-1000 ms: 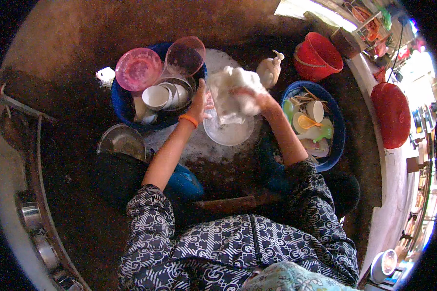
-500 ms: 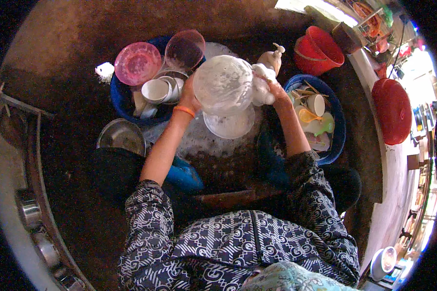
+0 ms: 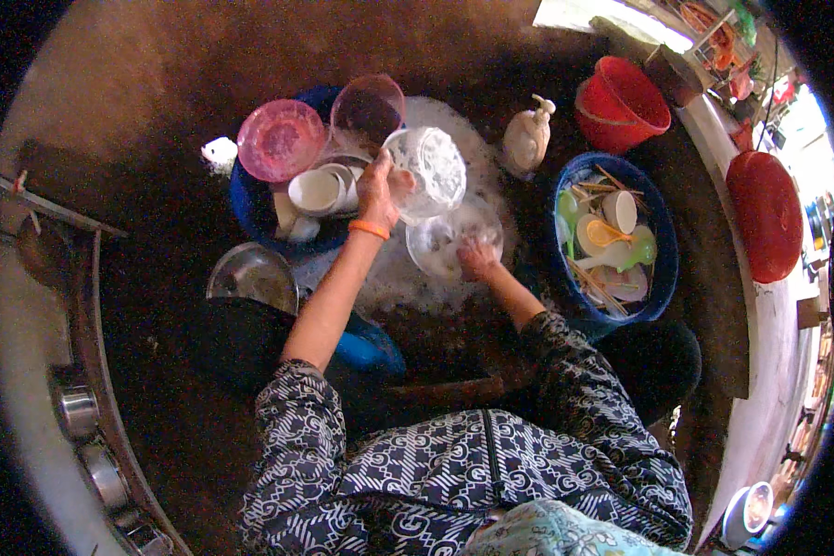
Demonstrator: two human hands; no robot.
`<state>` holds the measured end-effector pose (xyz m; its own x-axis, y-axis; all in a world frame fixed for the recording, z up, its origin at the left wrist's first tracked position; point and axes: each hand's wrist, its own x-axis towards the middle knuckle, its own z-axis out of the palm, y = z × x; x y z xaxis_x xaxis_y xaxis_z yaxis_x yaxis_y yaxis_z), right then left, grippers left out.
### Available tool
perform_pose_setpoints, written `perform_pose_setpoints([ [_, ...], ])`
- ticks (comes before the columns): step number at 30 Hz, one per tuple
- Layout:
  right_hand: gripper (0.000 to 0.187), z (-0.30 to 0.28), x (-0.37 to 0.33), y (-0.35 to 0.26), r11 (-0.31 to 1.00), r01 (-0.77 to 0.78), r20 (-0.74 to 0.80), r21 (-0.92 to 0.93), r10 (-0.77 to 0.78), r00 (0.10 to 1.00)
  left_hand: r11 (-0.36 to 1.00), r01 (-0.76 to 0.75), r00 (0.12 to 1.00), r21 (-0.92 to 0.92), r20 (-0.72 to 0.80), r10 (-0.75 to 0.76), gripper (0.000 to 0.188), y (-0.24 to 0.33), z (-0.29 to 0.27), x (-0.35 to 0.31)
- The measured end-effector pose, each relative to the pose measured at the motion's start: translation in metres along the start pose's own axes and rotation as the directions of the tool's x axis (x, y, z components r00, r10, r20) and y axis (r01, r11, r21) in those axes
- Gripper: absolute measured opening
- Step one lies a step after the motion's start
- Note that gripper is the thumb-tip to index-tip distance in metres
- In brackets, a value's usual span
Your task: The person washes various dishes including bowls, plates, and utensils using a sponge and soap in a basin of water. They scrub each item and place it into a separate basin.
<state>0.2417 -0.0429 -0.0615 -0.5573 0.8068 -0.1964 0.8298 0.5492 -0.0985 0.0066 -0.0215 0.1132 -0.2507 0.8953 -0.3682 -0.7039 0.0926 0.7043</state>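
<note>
My left hand (image 3: 380, 190), with an orange band at the wrist, is closed on the rim of a clear plastic bowl (image 3: 433, 171). White suds coat that bowl, which is tilted up above the wet, foamy floor. Lower and to its right, my right hand (image 3: 478, 259) reaches into a second clear bowl (image 3: 426, 246) holding suds. Its fingers are blurred and partly hidden there, so whether they grip anything is unclear. Close by on the left, a blue tub (image 3: 243, 199) holds a pink basin (image 3: 281, 139), a pink translucent container (image 3: 368, 109) and several white cups (image 3: 315, 192).
To the right, a blue basket (image 3: 669, 243) contains chopsticks, spoons and a white cup (image 3: 620, 211). A beige pump bottle (image 3: 526, 144) stands beyond it, near a red bucket (image 3: 621, 107). A metal bowl (image 3: 253, 276) lies by my left knee. A red basin (image 3: 764, 216) rests at the far right.
My right hand has left the raised bowl with its foamy white wad and dropped down into the lower bowl. My left hand now holds the sudsy bowl alone, more tilted.
</note>
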Motion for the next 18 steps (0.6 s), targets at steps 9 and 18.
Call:
perform_pose_setpoints([
  [9,0.053,-0.172,-0.003,-0.016,0.357,0.268,-0.261,0.895,-0.068,0.963,0.965,-0.206,0.973,0.161,-0.075,0.22,0.023,-0.007,0.009,-0.009],
  [18,0.064,-0.19,0.026,-0.022,0.738,0.342,-0.737,0.581,0.3,0.606,0.857,-0.322,0.947,0.402,0.145,0.288,0.032,0.01,0.027,-0.028],
])
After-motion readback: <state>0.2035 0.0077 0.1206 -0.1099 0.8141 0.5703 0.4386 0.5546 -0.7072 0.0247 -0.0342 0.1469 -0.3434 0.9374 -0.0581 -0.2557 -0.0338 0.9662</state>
